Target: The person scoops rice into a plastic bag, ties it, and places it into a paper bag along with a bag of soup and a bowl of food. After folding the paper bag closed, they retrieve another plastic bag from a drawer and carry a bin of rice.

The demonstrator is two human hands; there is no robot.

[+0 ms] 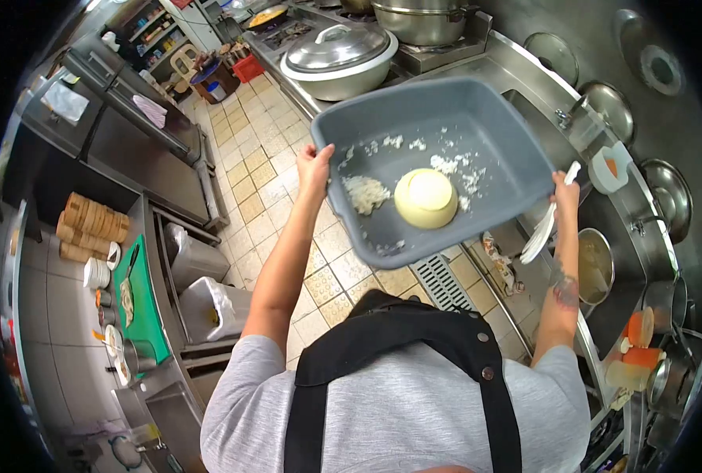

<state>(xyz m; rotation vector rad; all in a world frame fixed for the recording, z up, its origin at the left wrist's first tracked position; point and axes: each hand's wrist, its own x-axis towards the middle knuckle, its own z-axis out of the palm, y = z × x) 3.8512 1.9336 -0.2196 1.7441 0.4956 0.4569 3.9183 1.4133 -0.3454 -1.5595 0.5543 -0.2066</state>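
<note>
Between both hands I hold a grey plastic tub point(489, 126), tilted toward me above the floor. My left hand point(314, 169) is closed on its left rim, thumb on top. At the right rim my right hand point(565, 195) is closed on the tub and also on a white rice paddle point(541, 232), which points downward. Inside the tub lies a pale yellow bowl point(426, 199), apparently upside down. Clumps of white rice point(365, 194) sit left of the bowl, and loose grains are scattered behind it.
A lidded pot point(339, 59) stands on the counter beyond the tub. At the right is a steel sink counter point(516, 75) with a metal pot point(595, 268). On the left are a green cutting board point(140, 303) and lined bins point(217, 311). A floor grate point(443, 285) lies below.
</note>
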